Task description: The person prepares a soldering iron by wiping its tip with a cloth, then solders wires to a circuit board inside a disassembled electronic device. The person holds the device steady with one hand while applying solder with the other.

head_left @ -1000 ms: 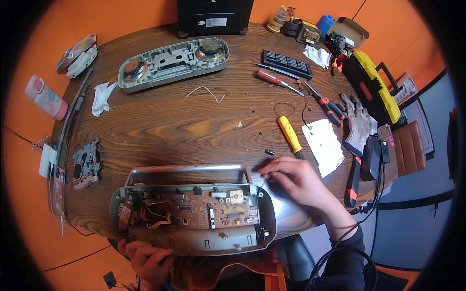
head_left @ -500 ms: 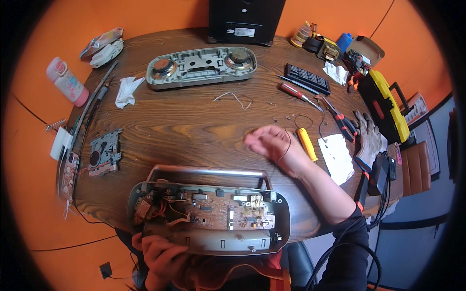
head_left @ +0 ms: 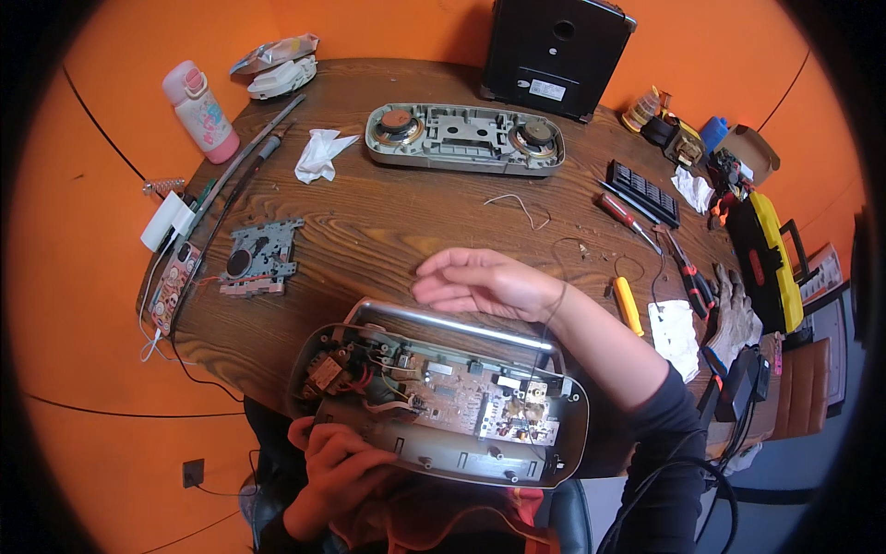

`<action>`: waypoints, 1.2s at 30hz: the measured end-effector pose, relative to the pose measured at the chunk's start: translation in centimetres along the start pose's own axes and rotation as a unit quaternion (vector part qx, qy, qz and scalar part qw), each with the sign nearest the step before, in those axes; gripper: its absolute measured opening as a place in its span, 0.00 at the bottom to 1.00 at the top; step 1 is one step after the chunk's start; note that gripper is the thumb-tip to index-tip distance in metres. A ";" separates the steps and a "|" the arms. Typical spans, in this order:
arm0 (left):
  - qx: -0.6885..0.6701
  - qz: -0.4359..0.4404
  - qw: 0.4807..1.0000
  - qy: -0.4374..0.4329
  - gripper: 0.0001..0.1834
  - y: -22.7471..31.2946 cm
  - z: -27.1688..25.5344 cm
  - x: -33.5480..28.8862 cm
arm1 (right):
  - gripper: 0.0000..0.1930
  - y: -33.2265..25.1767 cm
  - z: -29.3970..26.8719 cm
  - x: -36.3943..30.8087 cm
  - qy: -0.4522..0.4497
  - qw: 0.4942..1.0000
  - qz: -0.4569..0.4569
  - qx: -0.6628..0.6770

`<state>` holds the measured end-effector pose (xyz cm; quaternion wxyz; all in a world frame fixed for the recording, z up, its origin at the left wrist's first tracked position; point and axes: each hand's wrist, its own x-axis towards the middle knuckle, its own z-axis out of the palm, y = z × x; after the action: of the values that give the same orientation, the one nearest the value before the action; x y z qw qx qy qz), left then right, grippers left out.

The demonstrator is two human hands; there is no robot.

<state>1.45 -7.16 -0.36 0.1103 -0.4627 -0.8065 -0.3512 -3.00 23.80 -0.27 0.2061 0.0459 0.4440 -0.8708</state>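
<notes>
An opened radio housing [head_left: 580,434] rests at the table's near edge, its inside facing up. It shows a brown circuit board [head_left: 443,392], a transformer [head_left: 325,372] at the left, and a shiny carrying handle [head_left: 452,323] along the far side. My left hand [head_left: 346,466] is closed on the housing's near left edge. Just beyond the handle hovers my right hand [head_left: 484,284], fingers stretched out and holding nothing. A thin dark wire passes by my right wrist and down toward the board; whether it touches the skin I cannot tell.
A speaker half-shell [head_left: 461,171] lies farther back. At left are a cassette mechanism [head_left: 258,260], soldering iron [head_left: 269,145] and bottle [head_left: 205,120]. To the right lie a yellow-handled tool [head_left: 628,306], red screwdriver [head_left: 628,218], pliers [head_left: 690,277], glove [head_left: 736,314] and toolbox [head_left: 771,263].
The head view has shifted, moving the whole scene rightward. My right hand has moved left over the handle, and the housing has turned slightly clockwise. My left hand keeps its hold.
</notes>
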 end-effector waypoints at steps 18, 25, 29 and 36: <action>-0.005 0.010 1.000 0.017 0.12 0.1 0.2 0.4 | 0.09 -3.8 -1.6 -15.5 0.482 0.630 -0.226 -0.566; -0.008 -0.010 1.000 0.010 0.14 1.2 0.7 2.6 | 0.14 1.6 -3.0 -17.9 0.525 0.523 -0.086 -0.666; -0.021 -0.003 1.000 0.021 0.12 1.4 2.5 4.2 | 0.18 1.7 -4.5 -17.8 0.556 0.483 -0.099 -0.669; -0.019 0.009 1.000 0.011 0.13 1.4 3.4 5.0 | 0.21 -1.0 -2.6 -20.4 0.567 0.722 -0.256 -0.302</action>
<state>0.33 -1.09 0.37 0.1139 -0.4680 -0.7942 -0.3705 14.87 32.91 4.27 -0.3119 0.3513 0.7125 -0.5211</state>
